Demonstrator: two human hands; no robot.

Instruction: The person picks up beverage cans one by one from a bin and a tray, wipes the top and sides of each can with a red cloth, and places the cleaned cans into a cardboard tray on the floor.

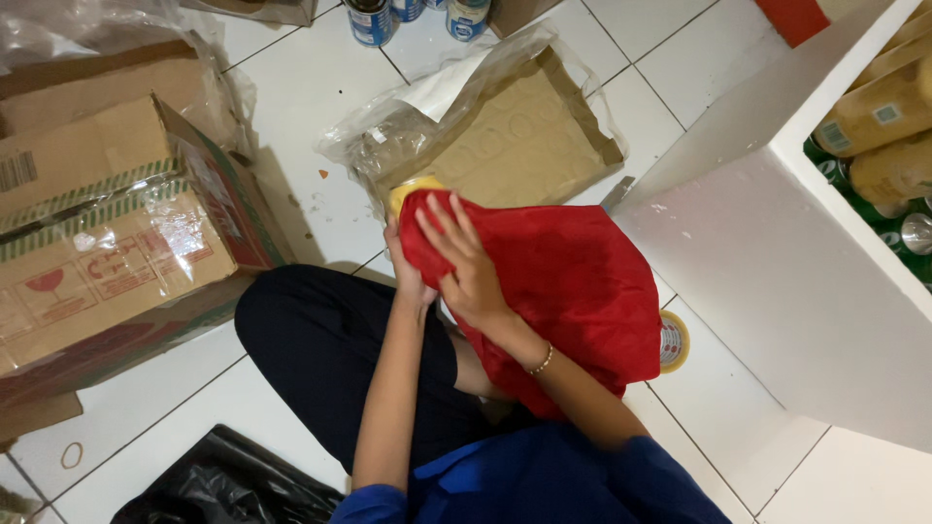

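Observation:
A large red cloth is draped over a yellow bottle, of which only the yellow top shows at the cloth's upper left. My right hand lies flat on the cloth, fingers spread, pressing it against the bottle. My left hand grips the bottle from below and behind, mostly hidden by the cloth. Both hands are held above my dark trouser leg over the white tiled floor.
A taped cardboard box stands at the left. A flat cardboard tray in clear plastic wrap lies ahead. White shelf at right holds yellow bottles and cans. Tape roll, black bag, cans at top.

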